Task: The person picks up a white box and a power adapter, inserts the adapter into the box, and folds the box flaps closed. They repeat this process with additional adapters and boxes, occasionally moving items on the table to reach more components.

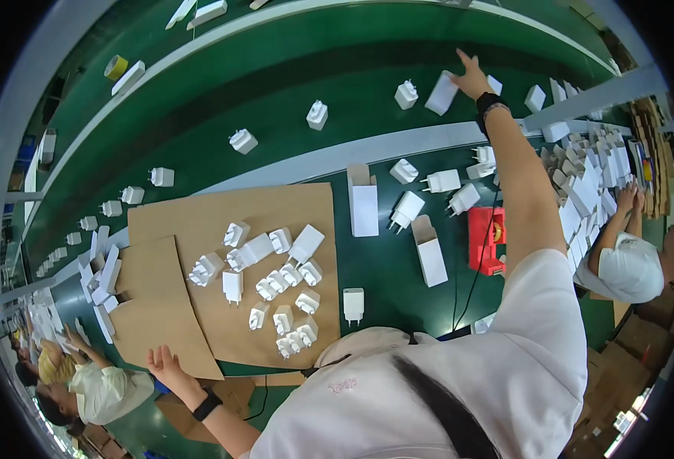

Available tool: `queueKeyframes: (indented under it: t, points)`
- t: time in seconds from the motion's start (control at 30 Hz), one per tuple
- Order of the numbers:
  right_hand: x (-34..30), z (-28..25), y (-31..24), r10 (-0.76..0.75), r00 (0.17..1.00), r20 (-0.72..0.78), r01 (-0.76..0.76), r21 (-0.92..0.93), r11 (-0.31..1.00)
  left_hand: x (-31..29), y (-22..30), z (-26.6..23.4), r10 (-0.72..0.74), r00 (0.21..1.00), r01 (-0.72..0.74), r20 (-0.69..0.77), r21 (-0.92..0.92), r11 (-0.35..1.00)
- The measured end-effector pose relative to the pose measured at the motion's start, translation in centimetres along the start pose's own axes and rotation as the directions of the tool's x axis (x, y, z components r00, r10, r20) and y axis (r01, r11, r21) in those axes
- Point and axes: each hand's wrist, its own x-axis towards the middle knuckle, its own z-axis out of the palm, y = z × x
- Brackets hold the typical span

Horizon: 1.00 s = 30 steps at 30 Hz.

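A head-worn fisheye view looks down on a green conveyor bench in a packing line. The person's right hand [471, 76] is stretched far out to the upper right of the frame, its fingers spread fairly wide and resting on the edge of a small white box [442, 93] that lies on the green belt [276, 84]. The box sits just to the left of and slightly below the hand in the picture, touching the fingertips, with its long axis tilted from lower left to upper right. Whether the fingers actually grip it cannot be told. A white plug adapter [406, 94] stands just left of the box. The left hand [165, 366] is low in the frame at the lower left, open and empty, palm flat near the edge of a brown cardboard sheet [192, 226], well apart from the box, so the right hand is by far the nearer one. A heap of white adapters [276, 287] lies on the cardboard at centre. Two open white cartons [364, 200] lie beside it, and a red tool [487, 239] sits under the outstretched arm.
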Motion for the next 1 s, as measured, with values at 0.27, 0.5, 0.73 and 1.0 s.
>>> queueKeyframes:
  t: [0.27,0.5,0.73,1.0]
  points:
    - [-2.1,1.7,-13.6,-0.234,0.789,0.568,0.392,-0.172,0.904,17.7,-10.9,-8.9,0.472,0.872,-0.359,0.126,0.82,0.445]
    - [0.5,-2.6,-12.3,-0.097,0.826,0.555,-0.145,0.375,0.916,26.3,-5.5,-4.6,0.479,0.869,-0.339,0.128,0.858,0.386]
    - [-6.2,-13.9,-17.7,-0.05,0.881,0.47,-0.239,0.535,0.81,31.5,-7.2,-4.3,0.427,0.866,-0.287,0.259,0.958,0.003]
    - [-22.1,-13.2,-29.7,-0.357,0.752,0.554,-0.637,0.75,-0.179,5.1,3.5,4.3,0.091,0.91,0.0,0.404,-0.219,0.976]
